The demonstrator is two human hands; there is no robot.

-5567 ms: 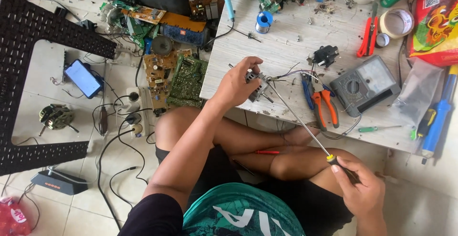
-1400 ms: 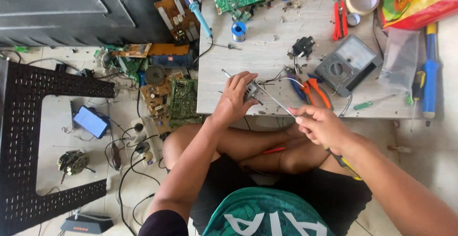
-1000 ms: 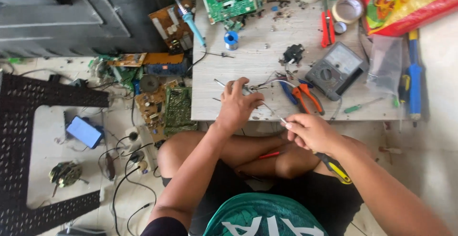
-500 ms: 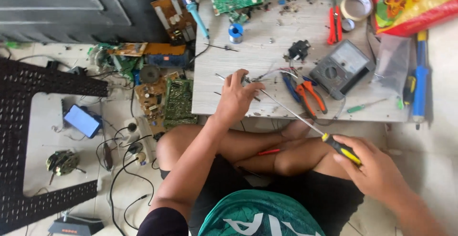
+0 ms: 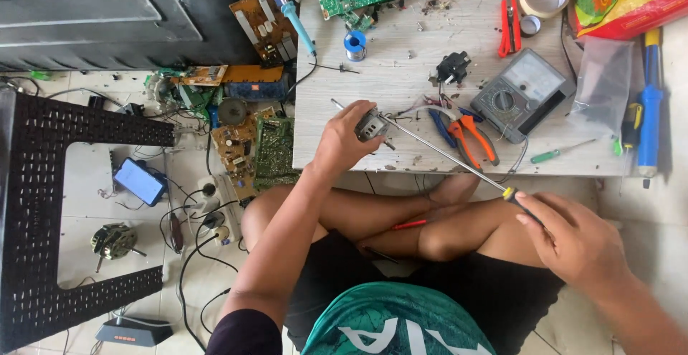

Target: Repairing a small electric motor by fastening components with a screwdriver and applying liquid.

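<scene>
The person sits cross-legged on the floor at a low wooden counter point(image 5: 401, 68). The left hand point(image 5: 342, 140) is wrapped around a small metal motor point(image 5: 371, 125) at the counter's near edge, most of it hidden by the fingers. The right hand point(image 5: 573, 237) is closed on the handle of a long screwdriver point(image 5: 448, 158), whose thin shaft slants up to the motor; its tip seems to touch it. Orange pliers point(image 5: 469, 129) and a grey meter point(image 5: 522, 93) lie just beyond.
</scene>
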